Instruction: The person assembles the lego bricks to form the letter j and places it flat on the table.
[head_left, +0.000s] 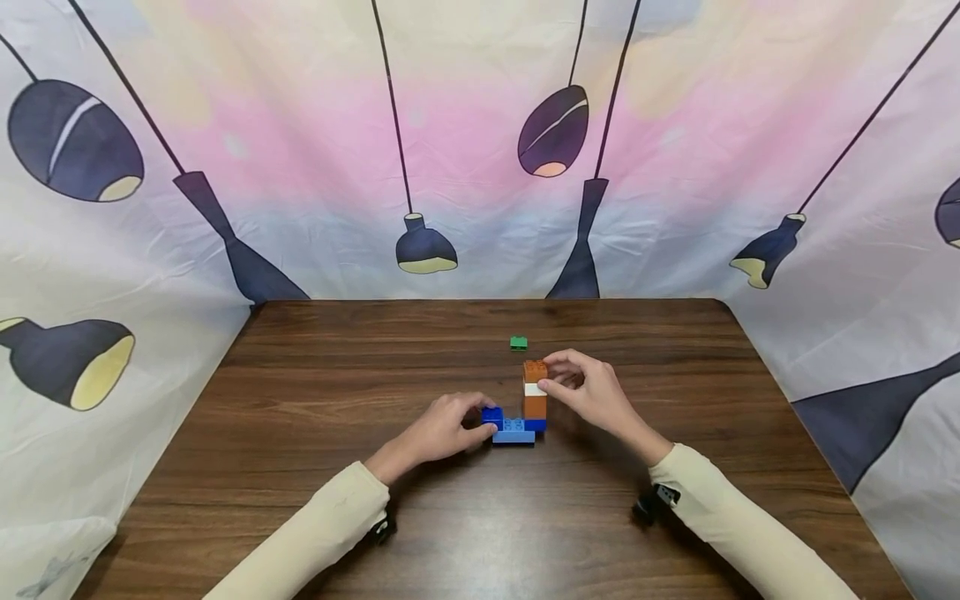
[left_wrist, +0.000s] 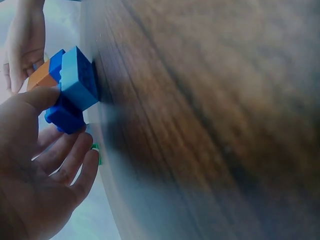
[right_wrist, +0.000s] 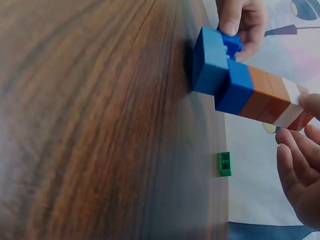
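A light blue toy brick (head_left: 513, 437) lies on the table, with a dark blue brick (head_left: 492, 415) on its left end. My left hand (head_left: 444, 427) pinches that dark blue brick between thumb and fingers. On the right end rises a brick tower (head_left: 535, 407): blue at the bottom, then orange, a white brick (right_wrist: 289, 105) and orange on top. My right hand (head_left: 592, 393) grips the tower near its top, the thumb at the white and upper orange bricks. In the right wrist view, the blue bottom brick (right_wrist: 234, 89) overhangs the light blue one.
A small green brick (head_left: 518, 342) sits apart on the wooden table (head_left: 337, 358), behind the tower. Beyond the table's back edge hangs a cloth (head_left: 480, 167) printed with lamps. Each wrist carries a dark strapped device (head_left: 384, 527).
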